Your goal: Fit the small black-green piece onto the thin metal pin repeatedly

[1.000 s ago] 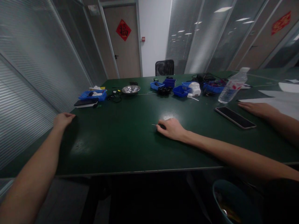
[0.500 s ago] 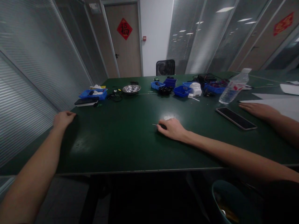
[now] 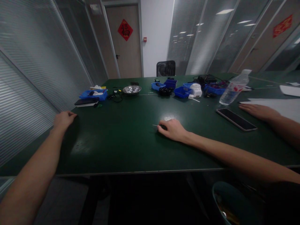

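My left hand (image 3: 62, 120) rests on the left corner of the dark green table (image 3: 122, 140), fingers curled over the edge with nothing visible in them. My right hand (image 3: 172, 128) lies on the middle of the table, fingers closed around a small dark tool (image 3: 162, 126) with a thin pale tip pointing left. Another person's hand (image 3: 256, 111) lies flat on the table at the right, beside a dark phone (image 3: 236, 119).
At the far side stand several blue trays (image 3: 182, 91), a metal bowl (image 3: 132, 89), a white device (image 3: 195, 89), tangled cables (image 3: 208, 79) and a tilted water bottle (image 3: 233, 87). White paper sheets (image 3: 276, 104) lie at right. A black chair (image 3: 165, 68) and a door stand behind.
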Demonstrator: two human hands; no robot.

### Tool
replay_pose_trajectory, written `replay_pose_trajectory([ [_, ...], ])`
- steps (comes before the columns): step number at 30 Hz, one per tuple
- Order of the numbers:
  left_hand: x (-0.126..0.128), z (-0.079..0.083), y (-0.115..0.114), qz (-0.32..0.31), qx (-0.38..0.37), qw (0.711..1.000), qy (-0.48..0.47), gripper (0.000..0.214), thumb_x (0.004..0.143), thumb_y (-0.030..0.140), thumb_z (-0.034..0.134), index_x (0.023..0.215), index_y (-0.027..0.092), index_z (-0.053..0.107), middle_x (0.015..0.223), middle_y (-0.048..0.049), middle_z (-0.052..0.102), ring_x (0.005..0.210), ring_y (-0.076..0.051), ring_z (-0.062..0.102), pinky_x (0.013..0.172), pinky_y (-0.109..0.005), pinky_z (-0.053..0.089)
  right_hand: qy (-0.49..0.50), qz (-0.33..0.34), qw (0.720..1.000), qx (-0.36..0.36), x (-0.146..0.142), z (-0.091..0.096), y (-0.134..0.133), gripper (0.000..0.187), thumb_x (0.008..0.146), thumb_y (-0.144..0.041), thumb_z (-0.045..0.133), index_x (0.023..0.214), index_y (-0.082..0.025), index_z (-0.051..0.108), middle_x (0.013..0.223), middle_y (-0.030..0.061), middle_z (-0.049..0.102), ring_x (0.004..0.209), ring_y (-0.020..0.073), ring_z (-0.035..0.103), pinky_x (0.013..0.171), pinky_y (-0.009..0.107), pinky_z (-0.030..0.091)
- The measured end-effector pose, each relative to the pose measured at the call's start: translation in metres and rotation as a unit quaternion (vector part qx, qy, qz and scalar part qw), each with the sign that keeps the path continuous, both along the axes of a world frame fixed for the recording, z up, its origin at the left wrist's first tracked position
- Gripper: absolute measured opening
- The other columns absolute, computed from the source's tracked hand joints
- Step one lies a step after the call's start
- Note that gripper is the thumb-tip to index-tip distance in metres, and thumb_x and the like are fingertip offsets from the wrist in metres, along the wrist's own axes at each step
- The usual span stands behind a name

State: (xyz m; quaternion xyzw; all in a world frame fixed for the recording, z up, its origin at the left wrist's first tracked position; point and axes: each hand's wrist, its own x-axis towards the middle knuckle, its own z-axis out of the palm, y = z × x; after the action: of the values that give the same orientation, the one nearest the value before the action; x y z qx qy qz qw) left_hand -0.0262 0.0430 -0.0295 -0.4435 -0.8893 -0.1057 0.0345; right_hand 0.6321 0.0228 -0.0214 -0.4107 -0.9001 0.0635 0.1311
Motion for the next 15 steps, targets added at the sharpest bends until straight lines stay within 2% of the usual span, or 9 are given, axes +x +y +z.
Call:
replay_pose_trajectory([
  [10,-0.0013,0.0012,0.0048,-0.001,0.062,0.997,-0.056,0.029,0.094,0.035,0.074,0.111,0.013,0.082,0.101,-0.0125,0.077,0.094,-0.027,0.067,0.094,-0.037,0.052,-0.004,-0.004,1.000,-0.008,-0.0009,0.0036,-0.0022,0.042,0.110,-0.049,0.047,0.110,-0.019,0.076,0.078,0.0044,0.073,0.065,0.0172,0.061,0.065,0.030,0.037],
  [15,0.0017,0.0007,0.0032,0.013,0.101,0.989,-0.110,0.032,0.090,0.031,0.077,0.116,0.012,0.079,0.098,-0.0096,0.078,0.081,-0.021,0.067,0.079,-0.030,0.053,-0.012,-0.007,1.000,-0.004,-0.0008,0.0019,-0.0011,0.041,0.110,-0.049,0.048,0.110,-0.019,0.077,0.080,0.0046,0.075,0.065,0.0167,0.061,0.066,0.030,0.037],
])
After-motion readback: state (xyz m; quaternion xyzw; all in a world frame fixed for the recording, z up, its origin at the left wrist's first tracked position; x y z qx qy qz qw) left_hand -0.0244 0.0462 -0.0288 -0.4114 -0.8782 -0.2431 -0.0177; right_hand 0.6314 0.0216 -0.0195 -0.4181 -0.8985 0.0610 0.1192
